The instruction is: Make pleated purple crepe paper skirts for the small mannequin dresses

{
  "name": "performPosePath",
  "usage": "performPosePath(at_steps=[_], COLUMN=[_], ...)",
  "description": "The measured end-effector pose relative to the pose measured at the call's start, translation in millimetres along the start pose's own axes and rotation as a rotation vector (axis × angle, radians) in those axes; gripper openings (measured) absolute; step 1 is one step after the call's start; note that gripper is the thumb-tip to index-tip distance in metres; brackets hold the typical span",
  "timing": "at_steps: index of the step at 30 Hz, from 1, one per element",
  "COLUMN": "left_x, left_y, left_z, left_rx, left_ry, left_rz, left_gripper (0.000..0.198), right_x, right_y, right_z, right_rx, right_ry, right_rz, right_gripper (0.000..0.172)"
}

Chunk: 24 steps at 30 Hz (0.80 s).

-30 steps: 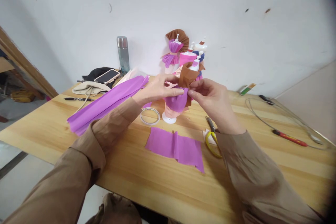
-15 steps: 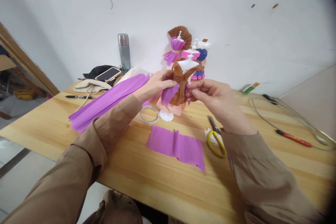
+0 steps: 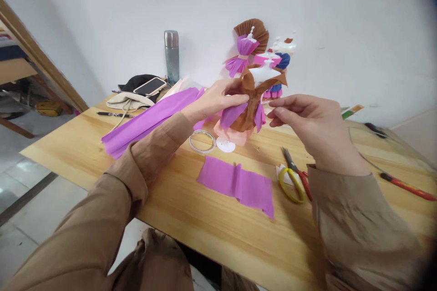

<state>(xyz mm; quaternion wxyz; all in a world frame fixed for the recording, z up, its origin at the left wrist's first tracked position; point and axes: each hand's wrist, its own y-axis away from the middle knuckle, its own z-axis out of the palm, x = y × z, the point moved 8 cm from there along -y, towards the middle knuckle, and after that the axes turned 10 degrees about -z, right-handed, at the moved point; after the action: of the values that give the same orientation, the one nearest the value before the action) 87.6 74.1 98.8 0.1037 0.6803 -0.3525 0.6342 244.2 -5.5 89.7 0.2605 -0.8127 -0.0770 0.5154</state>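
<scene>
A small white dress-form mannequin (image 3: 264,75) wears a brown crepe-paper bodice (image 3: 251,108) with pointed collar flaps. Purple paper strips (image 3: 234,116) hang at both sides of its waist, and a peach paper skirt (image 3: 227,134) shows below. My left hand (image 3: 227,95) grips the waist's left side, thumb in front. Just right of the figure, my right hand (image 3: 300,116) hovers apart from it, fingers bent and slightly parted, with nothing visible in them. A purple paper rectangle (image 3: 235,181) with a raised fold lies in front on the wooden table (image 3: 205,227).
Scissors (image 3: 292,184) with yellow and red handles lie at right on a white scrap. Left of the figure's base is a tape roll (image 3: 202,141). A long purple sheet (image 3: 146,125), phone (image 3: 150,85), pen (image 3: 114,114) and thermos (image 3: 171,57) are leftward. Other dressed figures (image 3: 247,47) stand behind.
My right hand has let go of the waist's right side and drawn back rightward; the purple strip there now hangs free. My left hand keeps its grip. The whole view has shifted.
</scene>
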Motion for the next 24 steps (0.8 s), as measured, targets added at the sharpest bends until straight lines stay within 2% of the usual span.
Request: performPosePath(at_steps=[3, 7, 9, 10, 12, 14, 16, 18, 20, 22, 23, 24], left_x=[3, 16, 33, 45, 74, 102, 114, 99, 57, 10, -17, -38], left_y=[-4, 0, 13, 21, 42, 60, 69, 63, 51, 40, 36, 33], left_z=[-10.0, -43.8, -54.1, -55.6, -53.5, -46.8, -41.3, -37.8, -42.0, -54.0, -58.9, -61.6], left_rx=[-0.027, 0.195, 0.308, 0.344, 0.380, 0.360, 0.305, 0.189, 0.084, 0.105, 0.119, 0.157], left_ry=[-0.018, -0.090, -0.122, -0.144, -0.182, -0.248, -0.373, -0.582, -0.789, -0.900, -0.902, -0.829], left_rz=[-0.005, -0.017, 0.012, 0.034, 0.122, 0.229, 0.242, 0.124, -0.067, -0.206, -0.293, -0.318], left_gripper=[0.014, 0.010, 0.011, 0.013, 0.018, 0.025, 0.033, 0.036, 0.035, 0.037, 0.037, 0.036], right_x=[-1, -1, 1, 4, 13, 23, 29, 32, 28, 21, 17, 12], right_y=[1, 3, 4, 4, 9, 22, 40, 51, 55, 58, 60, 63], right_z=[3, -3, -10, -11, -1, 20, 41, 53, 60, 62, 61, 59], right_rx=[-0.046, -0.078, -0.113, -0.171, -0.397, -0.734, -1.038, -1.189, -1.209, -1.204, -1.203, -1.201], right_ry=[0.083, 0.174, 0.256, 0.298, 0.353, 0.385, 0.421, 0.464, 0.502, 0.525, 0.519, 0.494], right_rz=[-0.012, -0.002, 0.013, 0.027, 0.046, 0.039, 0.012, -0.009, -0.034, -0.061, -0.070, -0.078], right_gripper=[0.004, 0.011, 0.018, 0.023, 0.032, 0.037, 0.035, 0.033, 0.031, 0.029, 0.029, 0.030])
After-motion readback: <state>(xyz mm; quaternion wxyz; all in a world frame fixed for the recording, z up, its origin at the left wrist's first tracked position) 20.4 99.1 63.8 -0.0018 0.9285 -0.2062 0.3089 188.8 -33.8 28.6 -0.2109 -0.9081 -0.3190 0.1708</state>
